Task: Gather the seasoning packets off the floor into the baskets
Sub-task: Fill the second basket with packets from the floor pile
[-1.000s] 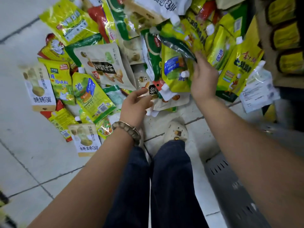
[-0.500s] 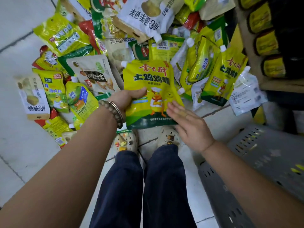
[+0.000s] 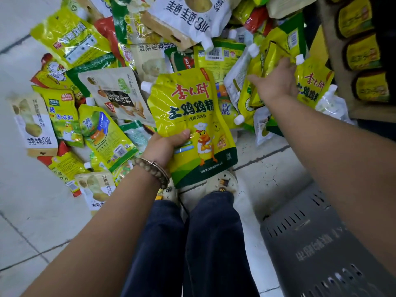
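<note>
Basket (image 3: 317,243): grey, slotted wall, sits on floor (image 3: 27,211) at near right, just beside person's right leg. Inside not shown from this angle.

L hand (image 3: 165,144): out in front of knees, above shoes (image 3: 222,183). Thumb on top, fingers underneath, clamped on lower-left edge of yellow chicken-print pouch (image 3: 192,112). Pouch is held up off floor, face to camera, white spout cap at its top left. Bead bracelet (image 3: 154,171) on that wrist.

R hand (image 3: 276,82): farther out and to the right, back of hand up, over the yellow pouches at right side of the heap. Thumb spread wide, fingers stretched fwd; tips partly lost among the pouches. No grip seen. Matching pouch (image 3: 310,88) lies just beside it, on the side of the shelf (image 3: 340,67).

Heap of packets (image 3: 115,97): overlapping, covers floor from mid to far side. White potato-print bag (image 3: 188,16) lies on top at far end.

Step (judgmt): pick phase of the gather. One pouch in L hand, R hand reaching for a second. Most of heap not yet cleared, so task looks early.

Next move (judgmt): R fingers need to close on one pouch, by body or spout neck. Film looks slick and pouches overlap, so neighbours may drag along. Then both pouches go back and to the right, down into basket.
</note>
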The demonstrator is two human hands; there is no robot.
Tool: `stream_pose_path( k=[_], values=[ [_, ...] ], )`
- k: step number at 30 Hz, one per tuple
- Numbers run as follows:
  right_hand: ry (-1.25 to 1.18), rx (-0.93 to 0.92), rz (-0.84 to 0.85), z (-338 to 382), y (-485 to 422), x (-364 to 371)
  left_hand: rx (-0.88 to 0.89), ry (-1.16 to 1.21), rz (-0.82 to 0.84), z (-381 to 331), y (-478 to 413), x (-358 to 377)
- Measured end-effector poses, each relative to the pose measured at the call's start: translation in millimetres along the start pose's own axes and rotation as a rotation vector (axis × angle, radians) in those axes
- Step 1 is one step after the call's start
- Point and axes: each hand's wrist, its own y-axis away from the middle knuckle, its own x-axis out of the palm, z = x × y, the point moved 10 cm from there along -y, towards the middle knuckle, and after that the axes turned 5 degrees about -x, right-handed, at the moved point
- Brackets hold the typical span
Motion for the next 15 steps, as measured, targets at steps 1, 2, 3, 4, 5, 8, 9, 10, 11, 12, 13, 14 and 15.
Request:
stream_pose_path(
  k=[1, 2, 3, 4, 5, 8, 9, 10, 11, 12, 13, 14, 15],
  values=[
    [-0.049, 0.062, 0.004, -6.7, -2.0, 6.7, -0.011, 0.015, -0.011, 0.6, -2.1, -1.0],
    [-0.088, 0.099, 0.006, -11.6, -3.6, 13.4, -0.02, 0.022, -0.026, 0.4, -2.1, -1.0],
    [-0.115, 0.113, -0.002, -15.0, -5.1, 19.1, -0.019, 0.029, -0.038, -0.3, -2.8, -1.2],
    [-0.142, 0.117, -0.026, -17.3, -5.4, 22.7, -0.007, 0.036, -0.036, -1.7, -3.2, 0.5],
    [-0.171, 0.12, -0.055, -20.1, -5.3, 25.0, 0.003, 0.042, -0.031, -2.5, -5.8, 1.2],
    [-0.229, 0.093, -0.086, -23.6, -5.7, 34.5, 0.003, 0.048, -0.013, -3.4, -11.2, 4.5],
    [-0.238, 0.089, -0.088, -23.6, -5.9, 37.1, 0.012, 0.051, -0.007, -4.3, -12.6, 5.9],
    [-0.236, 0.09, -0.089, -22.7, -6.1, 38.9, 0.018, 0.046, 0.004, -3.9, -15.5, 7.5],
    [-0.224, 0.091, -0.094, -21.0, -6.6, 39.3, 0.016, 0.04, 0.005, -3.9, -17.2, 8.4],
    [-0.203, 0.09, -0.107, -19.3, -7.4, 37.9, 0.017, 0.037, 0.004, -3.5, -19.1, 8.9],
    [-0.173, 0.093, -0.123, -18.3, -7.8, 34.6, 0.017, 0.04, -0.008, -3.2, -19.6, 8.6],
    [-0.13, 0.102, -0.138, -17.9, -6.6, 29.3, 0.021, 0.032, -0.007, -2.7, -21.8, 8.9],
    [-0.093, 0.11, -0.147, -18.5, -4.8, 23.7, 0.012, 0.014, -0.014, -1.9, -21.3, 9.8]
  ],
)
